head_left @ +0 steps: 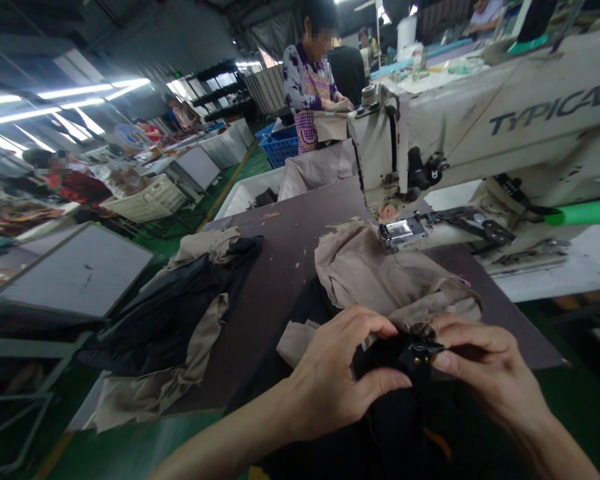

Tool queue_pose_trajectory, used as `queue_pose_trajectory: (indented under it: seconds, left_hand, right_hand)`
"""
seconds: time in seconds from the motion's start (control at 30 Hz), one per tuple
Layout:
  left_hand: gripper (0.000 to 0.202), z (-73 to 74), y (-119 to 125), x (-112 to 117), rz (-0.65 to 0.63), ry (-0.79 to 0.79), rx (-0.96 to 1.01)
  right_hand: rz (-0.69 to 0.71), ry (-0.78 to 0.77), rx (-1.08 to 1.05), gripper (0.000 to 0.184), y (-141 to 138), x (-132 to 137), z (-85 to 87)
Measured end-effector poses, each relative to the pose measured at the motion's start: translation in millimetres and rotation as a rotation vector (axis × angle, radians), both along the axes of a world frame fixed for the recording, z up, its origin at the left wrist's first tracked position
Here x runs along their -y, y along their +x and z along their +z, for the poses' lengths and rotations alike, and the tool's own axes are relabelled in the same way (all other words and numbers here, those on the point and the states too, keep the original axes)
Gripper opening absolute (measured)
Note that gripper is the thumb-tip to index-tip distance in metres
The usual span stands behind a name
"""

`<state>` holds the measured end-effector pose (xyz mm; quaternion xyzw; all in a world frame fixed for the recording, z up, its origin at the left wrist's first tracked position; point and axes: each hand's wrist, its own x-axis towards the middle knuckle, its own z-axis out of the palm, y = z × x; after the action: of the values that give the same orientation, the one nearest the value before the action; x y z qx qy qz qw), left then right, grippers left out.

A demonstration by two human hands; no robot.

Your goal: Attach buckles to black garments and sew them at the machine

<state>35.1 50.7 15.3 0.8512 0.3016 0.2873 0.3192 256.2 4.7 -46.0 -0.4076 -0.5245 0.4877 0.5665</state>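
Black garment (397, 427) hangs at the near edge of the bench (280, 267), its gathered upper part held up between the two hands, with small gold-coloured dots showing on it. The left hand (337, 367) curls around the dark cloth, fingertips above and thumb below, the fabric between them. The right hand (490, 363) pinches a shiny black fold between thumb and forefinger, just beside the left hand's grip. Right behind the fingers, a beige cloth (380, 273) lies crumpled on the bench, reaching up to the narrow arm of the sewing machine (455, 127); whether it is joined to the black garment, I cannot tell. On the left part of the bench rests a pile of black and beige fabric (180, 327), well apart from the hands, one beige end drooping over the near edge. The sewing machine, lettered TYPICAL, fills the right side, with a bright green tube (580, 213) jutting from it. Beyond the bench stands a white bin (245, 199), then a blue crate (283, 150) next to a co-worker (305, 87) in a patterned top, whose hands rest on a beige piece. Farther left, long ceiling lights (75, 91) glow above more work surfaces.
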Motion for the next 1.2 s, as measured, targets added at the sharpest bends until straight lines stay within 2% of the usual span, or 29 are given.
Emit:
queue_pose_trajectory:
  seconds: [0.07,0.2,0.27,0.37,0.43,0.47,0.57,0.67,0.77,0.83,0.9,0.97,1.0,1.07,1.13,1.2]
  left_hand:
    - [0.034,-2.6,1.1,1.9,0.048,0.006,-0.025]
    - [0.022,-11.1,5.2,2.4,0.138,-0.096,-0.04]
    - [0.02,-19.1,7.1,-0.6,0.131,-0.268,0.042]
    - [0.03,-34.0,9.3,-6.7,0.048,-0.637,0.29]
    - [0.034,-39.9,10.0,-9.0,0.029,-0.744,0.404]
    - [0.032,-40.1,10.0,-9.3,0.049,-0.713,0.403]
    - [0.017,-29.7,9.3,-7.9,0.138,-0.464,0.241]
    - [0.019,-14.3,10.2,-6.6,0.176,-0.332,0.13]
    - [0.014,-9.1,12.9,-6.2,0.173,-0.21,0.133]
    - [0.01,-13.6,14.9,-4.8,0.158,-0.073,0.167]
    - [0.005,-22.2,16.4,-2.1,0.138,0.14,0.206]
    - [0.008,-31.3,17.3,0.6,0.133,0.343,0.239]
    - [0.01,-34.7,17.4,1.5,0.144,0.388,0.25]
    - [0.008,-37.5,16.6,2.1,0.186,0.325,0.238]
    - [0.004,-34.6,15.1,1.6,0.212,0.155,0.162]
    - [0.009,-28.2,13.5,1.0,0.201,0.022,0.061]
  right_hand:
    - [-0.001,-0.022,-0.081,0.01,-2.0,-2.4,-3.7]
    - [-0.005,-0.068,-0.241,0.01,-7.9,-7.0,-8.1]
    - [-0.012,-0.109,-0.321,0.009,-10.1,-10.5,-10.0]
    - [-0.049,-0.151,-0.387,0.01,-11.5,-17.3,-15.2]
    - [-0.074,-0.154,-0.382,0.009,-10.9,-20.6,-20.1]
    - [-0.091,-0.145,-0.367,0.009,-10.1,-21.1,-22.5]
    - [-0.196,-0.05,-0.209,0.018,-5.8,-17.6,-26.9]
    - [-0.29,0.084,0.042,0.022,-1.5,-11.3,-24.5]
    - [-0.266,0.149,0.143,0.02,-0.6,-8.7,-19.3]
    - [-0.21,0.136,0.088,0.02,-2.4,-9.8,-17.8]
    - [-0.163,0.065,-0.038,0.02,-6.1,-12.0,-18.6]
    - [-0.151,-0.017,-0.163,0.019,-10.8,-14.2,-20.5]
    - [-0.153,-0.047,-0.205,0.018,-13.2,-15.0,-21.5]
    - [-0.165,-0.078,-0.256,0.015,-17.2,-16.0,-23.0]
    - [-0.185,-0.1,-0.29,0.011,-19.4,-15.9,-23.9]
    - [-0.214,-0.131,-0.326,0.01,-19.5,-15.3,-24.4]
